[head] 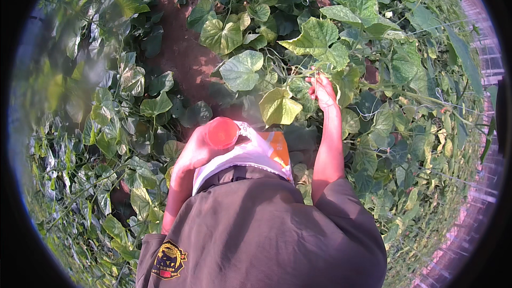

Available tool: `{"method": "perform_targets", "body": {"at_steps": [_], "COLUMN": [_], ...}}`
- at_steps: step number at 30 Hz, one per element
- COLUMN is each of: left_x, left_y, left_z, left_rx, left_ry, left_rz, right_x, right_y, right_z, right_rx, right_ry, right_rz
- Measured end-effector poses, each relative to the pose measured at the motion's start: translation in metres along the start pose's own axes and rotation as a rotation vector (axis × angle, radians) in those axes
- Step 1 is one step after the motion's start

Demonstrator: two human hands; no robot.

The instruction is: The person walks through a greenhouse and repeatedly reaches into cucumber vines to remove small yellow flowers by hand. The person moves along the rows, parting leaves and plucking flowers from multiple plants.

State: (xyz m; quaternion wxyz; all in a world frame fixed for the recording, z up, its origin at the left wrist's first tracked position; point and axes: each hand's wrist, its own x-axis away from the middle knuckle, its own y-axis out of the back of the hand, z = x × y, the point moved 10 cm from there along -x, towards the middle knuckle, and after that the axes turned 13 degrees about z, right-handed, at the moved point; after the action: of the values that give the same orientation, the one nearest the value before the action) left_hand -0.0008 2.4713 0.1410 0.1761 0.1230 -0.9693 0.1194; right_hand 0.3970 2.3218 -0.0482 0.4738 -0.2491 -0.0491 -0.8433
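My left hand (199, 146), at the waist, holds a round red plastic cup (222, 133) whose mouth faces up. Its contents cannot be made out. Right beside the cup, a white and orange plastic sack (264, 150) hangs at the front of my body and bears printing. My right hand (323, 91) reaches forward into the cucumber-like vines with its fingers curled. A thin pale strand crosses those fingers, and whether they grip it is unclear. A large green leaf (320, 42) spreads just above this hand, and a yellowing leaf (281, 107) hangs to its left.
Dense vines stand on both sides of a strip of reddish soil (188, 56). Thin white training strings (368, 114) and a long vine stem (416, 95) cross the right side. Blurred foliage (68, 84) is close to the camera at left.
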Motion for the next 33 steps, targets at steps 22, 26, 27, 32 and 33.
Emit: {"method": "perform_targets", "body": {"at_steps": [22,26,27,32,33], "left_x": [0.009,0.004,0.000,-0.019,-0.022], "left_y": [-0.032,-0.034,-0.035,-0.014,-0.007], "left_z": [0.004,-0.004,-0.009,0.004,0.005], "left_rx": [-0.008,0.044,0.051,0.080,0.077], "left_ry": [-0.015,-0.032,-0.035,-0.073,-0.083], "left_rz": [-0.054,-0.023,0.002,0.061,0.062], "right_x": [0.035,0.090,0.112,0.219,0.234], "right_y": [0.008,0.038,0.053,0.043,0.021], "right_z": [-0.021,-0.043,-0.052,-0.005,0.026], "right_rx": [0.214,-0.125,-0.091,0.601,0.712], "right_ry": [0.396,0.356,0.356,0.375,0.266], "right_rz": [-0.415,-0.633,-0.708,-0.852,-0.807]}}
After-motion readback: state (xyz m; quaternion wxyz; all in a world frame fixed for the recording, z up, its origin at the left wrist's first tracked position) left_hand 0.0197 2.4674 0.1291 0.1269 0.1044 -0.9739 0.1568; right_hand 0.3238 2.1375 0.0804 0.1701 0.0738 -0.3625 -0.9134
